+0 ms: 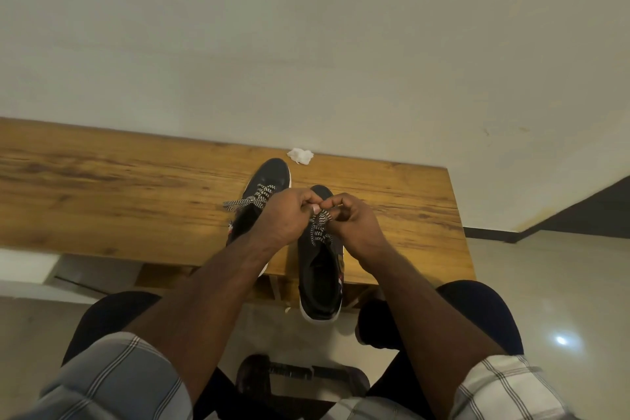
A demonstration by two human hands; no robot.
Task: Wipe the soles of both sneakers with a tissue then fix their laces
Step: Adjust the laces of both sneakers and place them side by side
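On the wooden table [136, 187] against a pale wall, we see two dark sneakers standing side by side, toes toward the wall. Our left hand [284, 215] and right hand [354, 222] meet over the right sneaker [320, 276], fingertips touching, each pinching the black-and-white zigzag lace [318, 228] near its upper eyelets. Both hands are closed on that lace; below them it criss-crosses down the tongue. The right sneaker's heel juts past the table's near edge, its white sole rim showing.

Just beside it, the left sneaker [272, 174] sits partly hidden behind our left wrist, toe nearer the wall. Its lace [250, 201] lies loose, one end trailing off to the left across the wood.

A crumpled white tissue [300, 155] rests at the table's far edge, near the left sneaker's toe and touching neither shoe.

We sit close to the table, knees in dark trousers to either side, plaid sleeves at the bottom corners. A dark dumbbell [300, 375] lies on the glossy floor between our legs.
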